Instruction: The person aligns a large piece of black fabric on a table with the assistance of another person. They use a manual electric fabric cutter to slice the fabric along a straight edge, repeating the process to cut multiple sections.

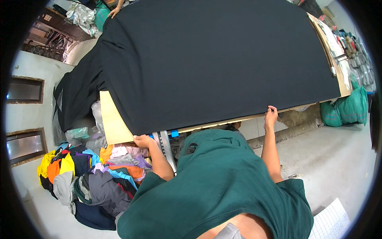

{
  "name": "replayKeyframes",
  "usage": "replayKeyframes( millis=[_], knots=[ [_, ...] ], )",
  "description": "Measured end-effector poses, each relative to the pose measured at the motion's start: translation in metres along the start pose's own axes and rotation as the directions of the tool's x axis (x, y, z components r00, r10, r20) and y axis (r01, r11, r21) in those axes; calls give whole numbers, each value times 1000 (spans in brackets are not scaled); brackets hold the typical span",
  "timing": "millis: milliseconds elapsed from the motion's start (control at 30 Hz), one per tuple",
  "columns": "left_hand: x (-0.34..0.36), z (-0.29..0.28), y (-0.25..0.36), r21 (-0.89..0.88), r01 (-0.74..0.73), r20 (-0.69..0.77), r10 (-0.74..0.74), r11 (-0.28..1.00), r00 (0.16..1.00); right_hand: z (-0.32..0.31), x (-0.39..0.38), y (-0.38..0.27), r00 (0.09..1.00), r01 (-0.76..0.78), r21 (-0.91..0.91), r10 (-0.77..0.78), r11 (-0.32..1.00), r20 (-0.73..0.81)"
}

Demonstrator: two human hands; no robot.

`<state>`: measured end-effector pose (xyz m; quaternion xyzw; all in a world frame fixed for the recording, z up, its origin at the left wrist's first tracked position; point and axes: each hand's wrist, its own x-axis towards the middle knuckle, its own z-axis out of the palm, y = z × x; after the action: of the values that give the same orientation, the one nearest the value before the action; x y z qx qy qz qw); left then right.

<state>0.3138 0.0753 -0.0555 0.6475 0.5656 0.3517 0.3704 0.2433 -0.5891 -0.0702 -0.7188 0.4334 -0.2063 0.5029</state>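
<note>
A wide sheet of black fabric [223,59] lies spread over a long table, whose pale board [113,121] shows at the near left corner. My left hand [144,140] is closed at the fabric's near left corner, fingers pinched on its edge. Farther right along the same near edge, my right hand [271,115] is closed too, with curled fingers gripping the fabric's border; part of the fingertips is hidden. At the far left, another person's hand [114,12] touches the fabric, which falls in folds over the table's left end.
A heap of colourful cloth pieces [99,175] sits on the floor at left. Below the near edge is a metal rail with a blue part [174,133]. Green sacks [350,107] stand by the right end. A lined paper sheet [330,221] appears at lower right.
</note>
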Motion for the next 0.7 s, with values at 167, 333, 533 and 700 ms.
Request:
replayKeyframes(
  millis=[167, 333, 533, 700],
  knots=[
    [15, -20, -24, 184, 120, 8, -124, 976, 992, 7, 2, 0, 999, -31, -35, 31, 999, -7],
    [9, -26, -16, 453, -45, 267, -88, 890, 960, 3, 8, 22, 999, 16, -111, -21, 994, -43],
    [-29, -18, 27, 512, -185, 337, 2, 839, 942, 14, -5, -3, 999, -37, -120, 33, 992, -34],
    [-32, -9, 5, 430, -448, 317, 333, 784, 888, 13, -22, -38, 989, -139, -137, 144, 981, 26]
  ],
)
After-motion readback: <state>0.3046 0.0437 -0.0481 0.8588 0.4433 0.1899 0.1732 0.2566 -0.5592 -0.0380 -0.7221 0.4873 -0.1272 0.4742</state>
